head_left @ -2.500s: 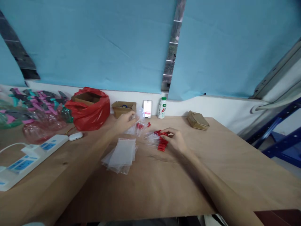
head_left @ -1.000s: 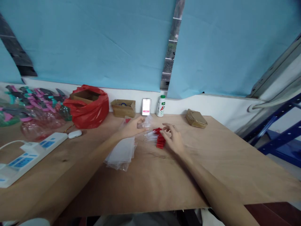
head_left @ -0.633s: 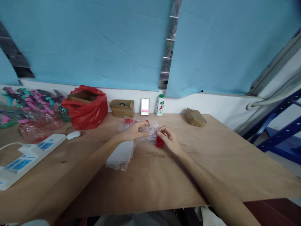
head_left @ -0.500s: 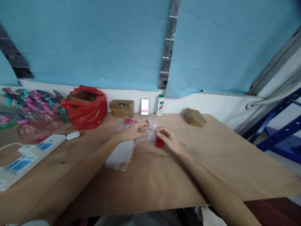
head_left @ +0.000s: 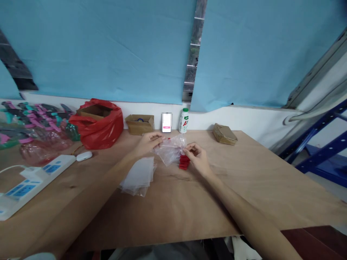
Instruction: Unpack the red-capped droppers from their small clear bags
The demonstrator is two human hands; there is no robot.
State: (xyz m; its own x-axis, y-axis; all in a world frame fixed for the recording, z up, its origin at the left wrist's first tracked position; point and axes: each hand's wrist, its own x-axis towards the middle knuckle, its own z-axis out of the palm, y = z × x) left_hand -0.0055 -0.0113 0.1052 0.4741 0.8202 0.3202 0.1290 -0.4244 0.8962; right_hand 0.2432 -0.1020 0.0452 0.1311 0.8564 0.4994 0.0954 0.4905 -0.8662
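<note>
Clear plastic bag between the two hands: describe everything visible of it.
The clear plastic bag looks like thin, see-through, wrinkled film, with glossy highlights. It slants beside the red-ended pieces. The right hand pinches its right edge; the left hand is at its upper left, contact unclear. Any contents are too blurred to tell.

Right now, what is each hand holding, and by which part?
The right hand pinches a clear, crinkled plastic bag by its right edge. The left hand is at the bag's upper left edge; whether it grips cannot be told.
</note>
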